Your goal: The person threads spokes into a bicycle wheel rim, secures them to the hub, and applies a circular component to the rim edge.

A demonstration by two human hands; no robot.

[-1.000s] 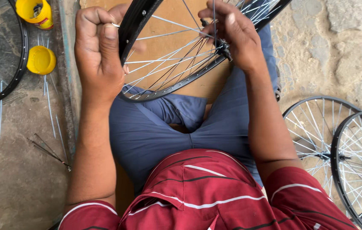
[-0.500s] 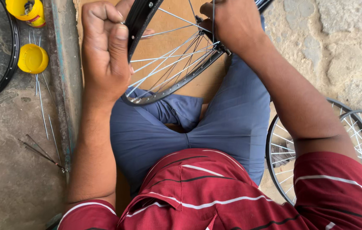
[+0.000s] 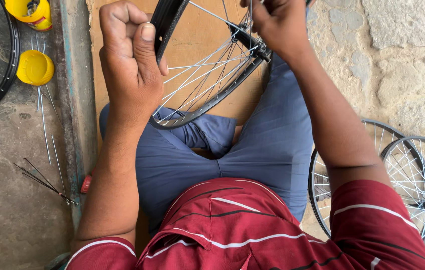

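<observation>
Head view: left hand (image 3: 131, 65) is clenched on the black metal spoked bicycle wheel rim (image 3: 166, 22) above the lap; right hand (image 3: 278, 25) pinches spokes by the hub (image 3: 246, 39).

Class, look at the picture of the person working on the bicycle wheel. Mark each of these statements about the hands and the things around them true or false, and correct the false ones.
1. The left hand grips the black rim of the bicycle wheel. True.
2. The right hand rests flat on the stone floor. False: it is up at the wheel's hub and spokes.
3. A yellow lid lies on the ground to the left. True.
4. The person wears a plain green shirt. False: the shirt is dark red with white stripes.
5. Loose spokes lie on the ground at the left. True.
</observation>
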